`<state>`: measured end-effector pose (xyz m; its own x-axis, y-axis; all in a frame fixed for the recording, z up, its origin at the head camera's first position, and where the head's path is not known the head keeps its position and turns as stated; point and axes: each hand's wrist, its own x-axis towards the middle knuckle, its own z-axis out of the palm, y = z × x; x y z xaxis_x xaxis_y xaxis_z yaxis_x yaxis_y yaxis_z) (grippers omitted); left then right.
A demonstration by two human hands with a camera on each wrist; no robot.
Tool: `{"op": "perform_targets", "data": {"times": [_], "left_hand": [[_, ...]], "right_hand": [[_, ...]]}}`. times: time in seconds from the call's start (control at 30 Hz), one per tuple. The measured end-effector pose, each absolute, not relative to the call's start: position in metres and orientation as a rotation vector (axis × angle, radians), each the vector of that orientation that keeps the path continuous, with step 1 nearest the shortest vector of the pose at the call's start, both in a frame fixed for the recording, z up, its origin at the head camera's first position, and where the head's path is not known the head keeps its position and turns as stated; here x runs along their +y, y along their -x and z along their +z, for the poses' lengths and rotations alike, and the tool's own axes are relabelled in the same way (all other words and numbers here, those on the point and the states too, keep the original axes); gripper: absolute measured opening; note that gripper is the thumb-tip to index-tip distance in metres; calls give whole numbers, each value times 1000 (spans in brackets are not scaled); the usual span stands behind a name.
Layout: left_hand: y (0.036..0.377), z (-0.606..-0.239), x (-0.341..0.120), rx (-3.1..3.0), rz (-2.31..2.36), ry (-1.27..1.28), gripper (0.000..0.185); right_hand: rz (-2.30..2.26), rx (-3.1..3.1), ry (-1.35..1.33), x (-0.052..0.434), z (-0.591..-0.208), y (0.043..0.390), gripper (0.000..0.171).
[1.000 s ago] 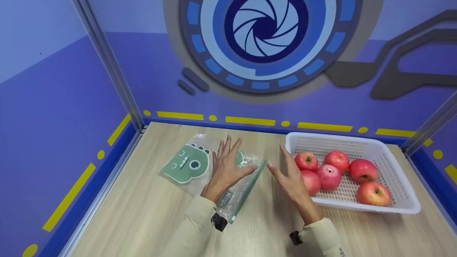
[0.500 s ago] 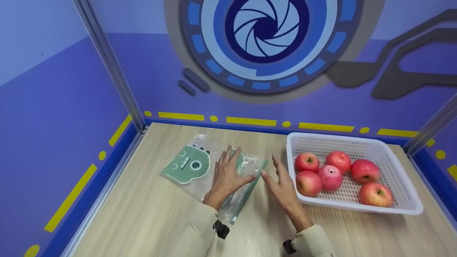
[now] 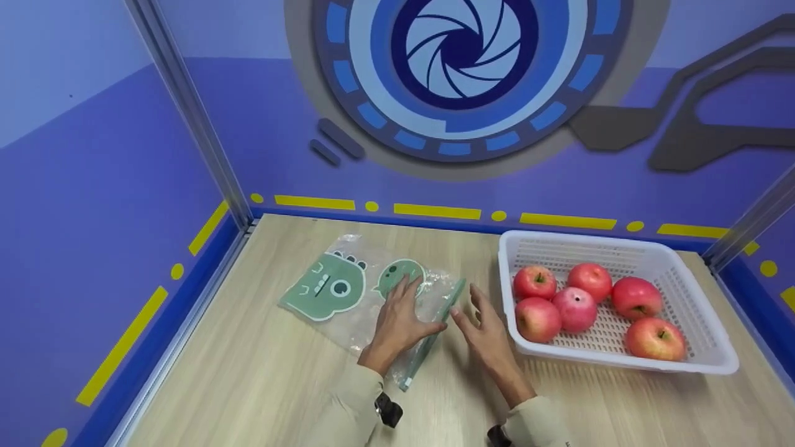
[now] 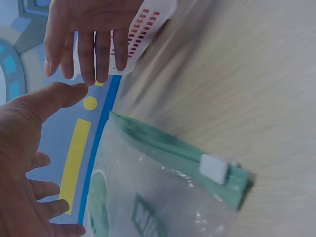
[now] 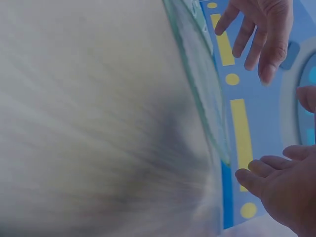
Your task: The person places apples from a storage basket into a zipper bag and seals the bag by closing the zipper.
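A clear zip bag (image 3: 366, 310) with green cartoon prints lies flat on the table. Its green zip strip (image 3: 435, 332) runs along the right side, and a white slider (image 4: 214, 169) sits at the strip's near end. My left hand (image 3: 400, 323) hovers over the bag's right half with fingers spread, holding nothing; it hides part of the prints. My right hand (image 3: 490, 338) is just right of the zip strip, fingers loosely bent and nothing in them. In the left wrist view, both hands appear above the bag, apart from each other.
A white plastic basket (image 3: 708, 329) stands at the right, close beside my right hand. Several red apples (image 3: 655, 339) lie in it. Blue-purple panels (image 3: 112, 248) wall in the wooden table (image 3: 205, 372) at the back and sides.
Both hands have come a little nearer to me, and my right hand has also moved left, away from the basket. More of the bag's round print shows. Bag and basket stay in place.
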<state>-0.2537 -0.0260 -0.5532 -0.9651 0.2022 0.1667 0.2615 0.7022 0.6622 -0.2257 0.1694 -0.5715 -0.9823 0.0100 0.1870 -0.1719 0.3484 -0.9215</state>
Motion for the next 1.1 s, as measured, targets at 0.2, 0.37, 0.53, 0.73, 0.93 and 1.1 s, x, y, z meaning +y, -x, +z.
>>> {"op": "perform_targets", "data": {"times": [0.2, 0.37, 0.53, 0.73, 0.93, 1.1], "left_hand": [[251, -564, -22, -2861, -1111, 359, 94], [251, -571, -21, -2899, -1092, 340, 84], [250, -576, -21, -2935, -1034, 310, 66], [250, -580, -23, -2879, -954, 308, 18], [249, -576, -24, -2808, -1178, 215, 5], [247, -572, -25, -2672, -1397, 161, 4]], "right_hand": [[1769, -2441, -145, 166, -581, 226, 75], [1806, -2452, -134, 167, -585, 227, 76], [1816, -2486, -82, 166, -589, 227, 77], [1787, -2496, -99, 164, -591, 228, 73], [1821, -2498, -72, 163, -591, 229, 71], [1814, -2469, -107, 160, -590, 230, 69]]}}
